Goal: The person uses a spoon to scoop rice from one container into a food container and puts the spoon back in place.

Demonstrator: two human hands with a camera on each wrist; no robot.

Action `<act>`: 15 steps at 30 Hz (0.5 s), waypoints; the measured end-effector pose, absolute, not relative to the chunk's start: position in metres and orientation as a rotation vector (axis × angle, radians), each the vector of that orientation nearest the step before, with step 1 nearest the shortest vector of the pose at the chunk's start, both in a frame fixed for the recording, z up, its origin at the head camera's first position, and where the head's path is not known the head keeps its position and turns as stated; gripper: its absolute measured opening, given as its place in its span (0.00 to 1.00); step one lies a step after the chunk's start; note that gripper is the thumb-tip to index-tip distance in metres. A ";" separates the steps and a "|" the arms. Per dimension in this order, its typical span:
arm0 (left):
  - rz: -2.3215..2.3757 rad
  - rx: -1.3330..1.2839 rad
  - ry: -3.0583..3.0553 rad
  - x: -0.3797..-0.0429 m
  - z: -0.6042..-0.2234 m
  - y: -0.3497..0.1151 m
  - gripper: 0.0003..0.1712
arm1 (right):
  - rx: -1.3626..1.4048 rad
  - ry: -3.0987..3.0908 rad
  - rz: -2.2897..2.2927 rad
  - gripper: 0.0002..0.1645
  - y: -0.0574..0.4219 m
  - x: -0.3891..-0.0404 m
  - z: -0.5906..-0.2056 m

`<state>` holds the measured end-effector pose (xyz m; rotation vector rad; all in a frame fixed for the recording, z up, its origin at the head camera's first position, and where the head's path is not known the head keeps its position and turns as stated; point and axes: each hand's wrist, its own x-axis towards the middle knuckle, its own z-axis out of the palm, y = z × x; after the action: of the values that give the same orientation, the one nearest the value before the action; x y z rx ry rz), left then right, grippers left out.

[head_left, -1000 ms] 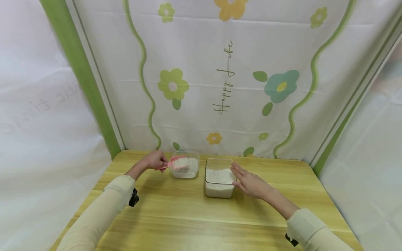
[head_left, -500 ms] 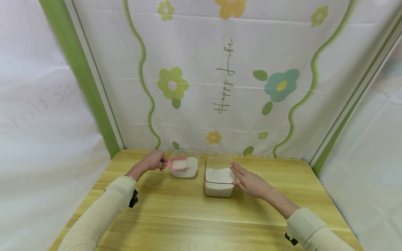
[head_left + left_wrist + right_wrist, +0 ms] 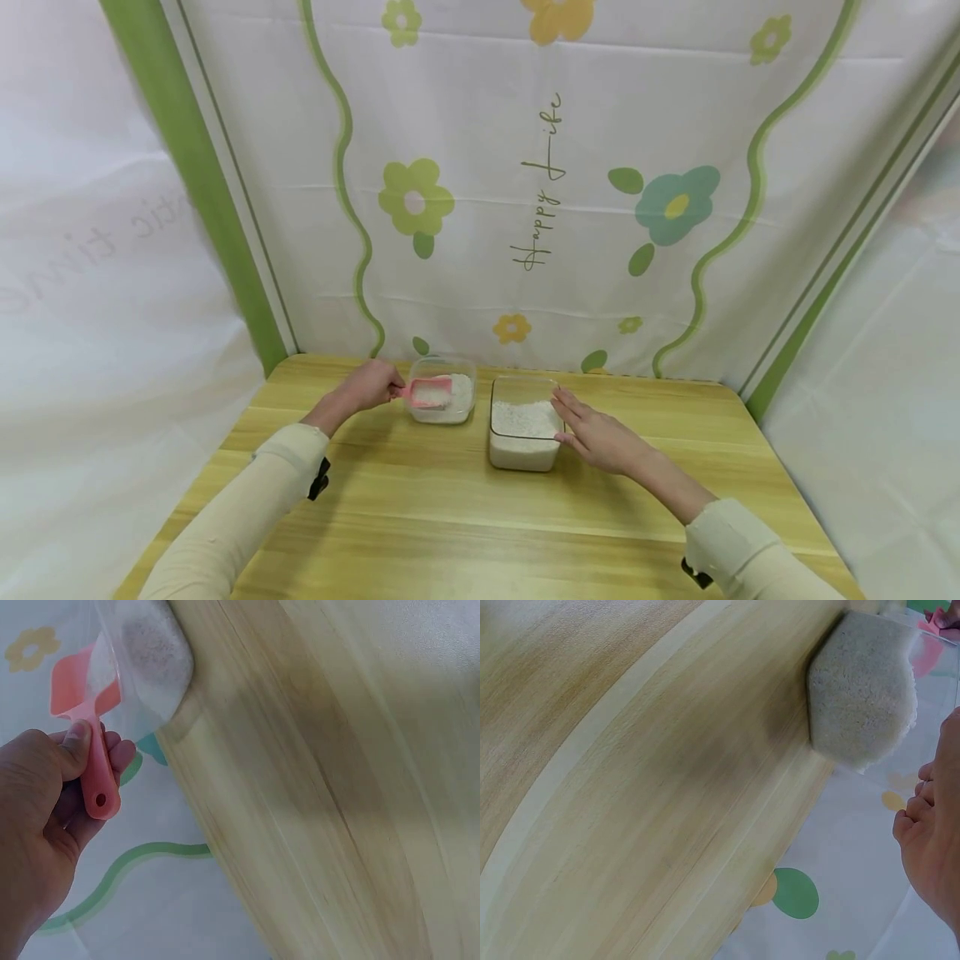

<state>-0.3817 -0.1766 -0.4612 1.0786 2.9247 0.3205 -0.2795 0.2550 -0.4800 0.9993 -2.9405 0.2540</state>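
Note:
In the head view my left hand (image 3: 371,385) grips a pink scoop (image 3: 416,383) by its handle. The scoop is tilted over the smaller clear container (image 3: 442,418), with some white rice-like grains at its lower side. More of these grains lie in that container. My thumb presses along the handle (image 3: 97,776) in the left wrist view. At the larger clear container (image 3: 523,462), partly filled with the same white grains (image 3: 862,690), my right hand (image 3: 600,437) rests its extended fingers against the right side, the thumb near the front corner.
Both containers stand towards the back of a wooden table (image 3: 465,533), the smaller one to the left. Behind the table hangs a white cloth (image 3: 465,275) with printed flowers, and similar cloth encloses both sides.
My left hand has turned the scoop, which was heaped with grains and now holds visibly fewer, over the smaller container. My right hand stays against the larger container.

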 end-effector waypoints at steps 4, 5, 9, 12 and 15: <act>0.262 1.107 2.981 -0.380 -0.462 -0.175 0.15 | 1.001 -2.942 0.259 0.41 0.254 -0.279 -0.479; 0.248 1.115 2.992 -0.380 -0.462 -0.174 0.15 | 1.001 -2.942 0.258 0.41 0.254 -0.279 -0.479; 0.192 1.142 3.035 -0.377 -0.461 -0.174 0.13 | 1.004 -2.937 0.258 0.40 0.254 -0.278 -0.479; 0.155 1.167 3.066 -0.375 -0.461 -0.173 0.12 | 1.003 -2.936 0.257 0.40 0.255 -0.278 -0.479; 0.136 1.206 3.086 -0.374 -0.461 -0.173 0.12 | 1.004 -2.932 0.255 0.40 0.254 -0.278 -0.479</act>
<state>-0.3745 -0.1733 -0.4610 1.2062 3.0860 0.1357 -0.2778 0.2544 -0.4791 1.0037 -2.9324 0.2550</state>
